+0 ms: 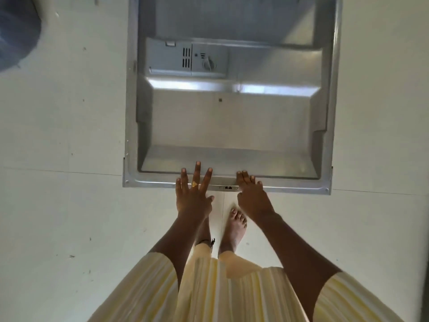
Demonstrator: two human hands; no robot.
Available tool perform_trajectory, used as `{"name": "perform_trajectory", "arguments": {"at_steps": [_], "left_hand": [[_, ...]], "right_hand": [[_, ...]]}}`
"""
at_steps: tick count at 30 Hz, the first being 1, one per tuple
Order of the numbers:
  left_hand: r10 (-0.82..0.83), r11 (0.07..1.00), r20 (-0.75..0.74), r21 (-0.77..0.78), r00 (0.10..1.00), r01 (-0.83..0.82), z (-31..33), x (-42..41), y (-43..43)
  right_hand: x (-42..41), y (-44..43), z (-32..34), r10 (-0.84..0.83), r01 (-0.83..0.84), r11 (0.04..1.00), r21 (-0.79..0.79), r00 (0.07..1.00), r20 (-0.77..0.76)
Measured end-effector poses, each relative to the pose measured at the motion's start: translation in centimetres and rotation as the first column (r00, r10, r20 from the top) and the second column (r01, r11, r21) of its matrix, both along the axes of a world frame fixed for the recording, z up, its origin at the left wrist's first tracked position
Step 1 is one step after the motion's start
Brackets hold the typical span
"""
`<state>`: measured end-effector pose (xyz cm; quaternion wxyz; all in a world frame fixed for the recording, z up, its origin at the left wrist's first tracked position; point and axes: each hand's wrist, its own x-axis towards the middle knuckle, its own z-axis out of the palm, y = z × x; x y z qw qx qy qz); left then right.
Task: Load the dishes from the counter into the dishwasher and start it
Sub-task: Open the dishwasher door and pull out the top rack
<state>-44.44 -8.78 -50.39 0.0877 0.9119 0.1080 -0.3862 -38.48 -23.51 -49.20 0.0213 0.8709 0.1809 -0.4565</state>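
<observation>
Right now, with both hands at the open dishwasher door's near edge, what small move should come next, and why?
Probably grip and lift the grey steel dishwasher door by its near edge: it lies open, and the left hand and right hand rest there.

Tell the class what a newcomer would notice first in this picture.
The open dishwasher door fills the middle, lying flat, its steel lining up. The left hand, fingers spread and wearing a gold ring, and the right hand rest on its near edge, above a bare foot.
</observation>
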Motion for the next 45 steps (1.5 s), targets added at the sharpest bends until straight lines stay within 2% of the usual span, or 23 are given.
{"name": "perform_trajectory", "arguments": {"at_steps": [3,6,11,15,20,23,25,27,33,36,39,45], "left_hand": [[-0.015,0.999,-0.135,-0.037,0.991,0.010,-3.1,-0.5,0.4],[-0.010,0.999,-0.180,-0.042,0.984,0.003,-3.9,-0.8,0.4],[0.007,0.992,-0.309,-0.116,0.951,-0.046,0.8,2.5,0.6],[0.071,0.989,-0.184,-0.111,0.980,-0.093,9.5,7.5,0.9],[-0.033,0.999,0.046,-0.033,0.998,0.035,20.1,14.3,3.0],[-0.067,0.998,0.214,-0.008,0.975,0.070,25.4,20.2,4.2],[-0.090,0.995,0.354,-0.006,0.931,0.098,28.0,24.6,4.9],[-0.102,0.994,0.435,0.008,0.895,0.109,30.3,28.9,5.5],[-0.104,0.993,0.538,0.109,0.836,0.053,34.8,40.9,7.1],[-0.073,0.993,0.563,0.116,0.823,0.010,36.1,45.6,7.7],[-0.096,0.993,0.589,0.118,0.802,0.033,36.7,49.3,8.5],[-0.062,0.996,0.541,0.084,0.839,0.019,35.2,51.6,10.1]], "right_hand": [[0.8,-0.1,-3.3,-0.017,0.017,1.000,-0.002,0.995,-0.101],[0.7,0.2,-4.5,-0.042,0.041,0.999,-0.007,0.992,-0.117],[3.2,1.1,-0.6,-0.103,0.092,0.994,-0.062,0.974,-0.201],[6.3,3.3,7.7,-0.122,0.122,0.993,-0.001,0.991,-0.057],[12.6,5.2,18.9,-0.169,0.166,0.985,0.052,0.984,0.051],[17.7,6.1,24.2,-0.187,0.168,0.980,0.111,0.963,0.195],[21.8,6.6,27.0,-0.182,0.143,0.980,0.141,0.928,0.325],[26.3,7.2,29.6,-0.204,0.146,0.975,0.170,0.890,0.408],[39.0,9.5,34.8,-0.202,0.092,0.967,0.236,0.842,0.500],[43.5,10.2,36.2,-0.186,0.075,0.973,0.219,0.816,0.547],[47.5,10.8,36.6,-0.201,0.075,0.969,0.234,0.790,0.580],[50.2,12.1,34.8,-0.219,0.080,0.947,0.310,0.868,0.446]]}}
